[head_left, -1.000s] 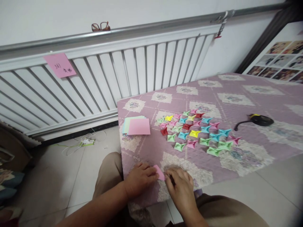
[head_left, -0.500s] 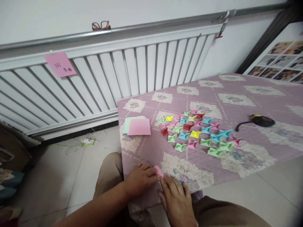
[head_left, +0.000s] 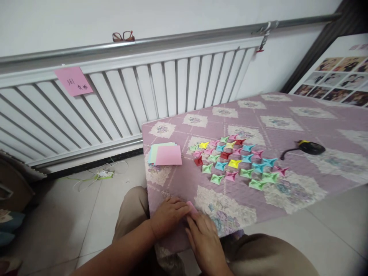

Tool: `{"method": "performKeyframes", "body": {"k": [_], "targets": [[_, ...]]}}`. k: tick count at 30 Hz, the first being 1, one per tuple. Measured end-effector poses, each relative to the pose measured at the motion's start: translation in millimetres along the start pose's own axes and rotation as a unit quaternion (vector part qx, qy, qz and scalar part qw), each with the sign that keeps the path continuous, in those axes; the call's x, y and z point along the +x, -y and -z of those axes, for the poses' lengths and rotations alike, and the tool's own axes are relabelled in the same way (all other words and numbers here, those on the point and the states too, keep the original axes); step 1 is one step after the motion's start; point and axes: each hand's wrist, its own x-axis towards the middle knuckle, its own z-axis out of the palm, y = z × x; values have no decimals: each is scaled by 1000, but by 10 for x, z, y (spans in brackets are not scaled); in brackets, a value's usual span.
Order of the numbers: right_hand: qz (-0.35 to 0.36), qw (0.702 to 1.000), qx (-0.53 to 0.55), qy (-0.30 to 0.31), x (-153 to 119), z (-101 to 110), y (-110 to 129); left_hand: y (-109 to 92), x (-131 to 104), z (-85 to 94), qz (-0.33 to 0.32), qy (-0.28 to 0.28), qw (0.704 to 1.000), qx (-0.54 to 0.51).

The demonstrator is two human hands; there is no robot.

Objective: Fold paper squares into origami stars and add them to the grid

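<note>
A small folded piece of pink paper (head_left: 191, 207) lies on the table near its front edge, mostly covered by my fingers. My left hand (head_left: 170, 215) holds its left side down, fingers closed together. From the right, my right hand (head_left: 204, 237) presses on the lower part with its fingers together. Beyond the hands, a stack of square paper (head_left: 168, 155) has a pink sheet on top and green and blue ones beneath. To the right stand several small folded paper pieces (head_left: 234, 164) in green, blue, pink, red and yellow, set out in rough rows.
A purple patterned cloth (head_left: 178, 184) covers the table. A black object with a short tail (head_left: 312, 148) lies at the right. Behind is a white radiator (head_left: 172, 84) with a pink note (head_left: 74, 81); glasses (head_left: 123, 36) rest on the pipe. A power strip (head_left: 105, 174) lies on the floor.
My right hand has slid left and a little up over the pink paper, covering more of it. My left hand stays almost in place. The view has shifted slightly.
</note>
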Motion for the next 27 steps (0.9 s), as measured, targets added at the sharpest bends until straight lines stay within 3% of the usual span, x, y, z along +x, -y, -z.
{"method": "performKeyframes", "body": {"k": [8,14,17,19,22,27], "targets": [[-24,999,11,36,-9,-96,40,-9,32,56,62,9,995,-82],[-34,998,16,52,10,-66,68,11,35,189,197,38,976,-80],[-45,998,23,41,11,-75,76,58,32,234,231,61,967,-86],[-52,998,27,31,9,-85,79,77,12,245,236,59,966,-85],[-54,998,26,28,7,-87,85,27,-62,222,229,11,971,-64],[-50,998,19,31,3,-67,93,-253,-245,46,160,-54,985,-21]]}}
